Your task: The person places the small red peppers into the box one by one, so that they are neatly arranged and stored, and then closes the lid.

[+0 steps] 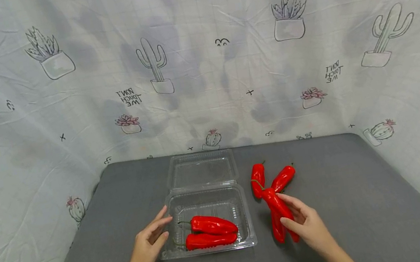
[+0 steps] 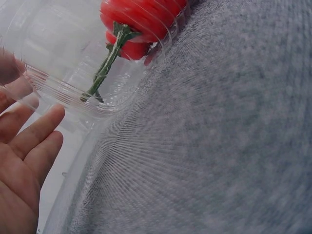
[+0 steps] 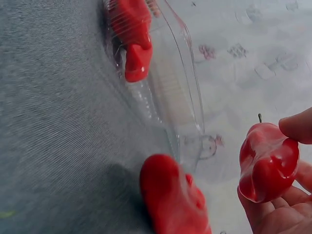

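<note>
My right hand (image 1: pixel 310 225) pinches a long red pepper (image 1: pixel 276 203) between thumb and fingers, its green stem pointing away from me. In the right wrist view this held pepper (image 3: pixel 268 163) is raised off the grey surface, blunt tip toward the camera. Another red pepper (image 1: pixel 278 230) lies partly hidden beneath it. My left hand (image 1: pixel 149 244) is at the left side of a clear plastic clamshell box (image 1: pixel 249 217), fingers loosely extended, fingertips right at its rim. Inside the box, two red peppers (image 1: pixel 213 225) lie side by side, stems to the left.
The box's clear lid (image 1: pixel 201 170) is folded back behind it, flat on the grey tabletop (image 1: pixel 353 199). Two more red peppers, one upright in view (image 1: pixel 257 174) and one slanted (image 1: pixel 284 177), lie right of the box. A cactus-print cloth (image 1: pixel 201 81) surrounds the table's far sides.
</note>
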The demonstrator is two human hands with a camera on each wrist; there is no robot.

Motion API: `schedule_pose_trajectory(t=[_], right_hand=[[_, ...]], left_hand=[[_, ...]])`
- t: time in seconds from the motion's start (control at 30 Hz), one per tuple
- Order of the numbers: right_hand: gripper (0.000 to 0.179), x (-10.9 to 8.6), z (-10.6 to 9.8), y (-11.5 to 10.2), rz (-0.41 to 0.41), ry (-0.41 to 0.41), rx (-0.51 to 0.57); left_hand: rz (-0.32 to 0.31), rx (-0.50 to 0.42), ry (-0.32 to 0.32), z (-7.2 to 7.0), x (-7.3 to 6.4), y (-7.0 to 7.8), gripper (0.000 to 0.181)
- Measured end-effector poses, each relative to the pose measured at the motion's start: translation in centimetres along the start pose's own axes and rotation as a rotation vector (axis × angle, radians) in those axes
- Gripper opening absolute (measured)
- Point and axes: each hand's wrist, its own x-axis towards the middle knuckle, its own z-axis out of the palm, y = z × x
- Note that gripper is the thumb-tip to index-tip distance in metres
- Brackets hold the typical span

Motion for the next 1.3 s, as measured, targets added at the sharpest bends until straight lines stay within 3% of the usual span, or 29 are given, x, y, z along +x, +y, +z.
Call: schedule_pose_trajectory(t=[0.33, 0.67, 0.87, 1.07, 1.3], right_hand=[[0.053, 2.5, 1.9, -0.9, -0.112, -0.120, -0.012], [0.053, 5.2, 4.4, -1.7, -0.099, -0.245, -0.087], [0.055, 6.6, 5.8, -1.5, -0.091, -0.336, -0.157], [0.055, 7.2, 7.0, -2.7, -0.040, -0.388, -0.144], [0.053, 8.5, 8.0, -1.6, -0.126, -0.449, -0.101]], left_hand=[[0.006, -0.014, 0.004, 0.1, 0.0, -0.2, 0.038], [0.009, -0.013, 0.013, 0.1, -0.1, -0.3, 0.039], [-0.003, -0.008, -0.014, 0.1, -0.1, -0.2, 0.037], [-0.003, -0.010, 0.000, 0.1, -0.1, -0.1, 0.037], [0.009, -0.025, 0.016, 0.1, -0.1, 0.0, 0.039]])
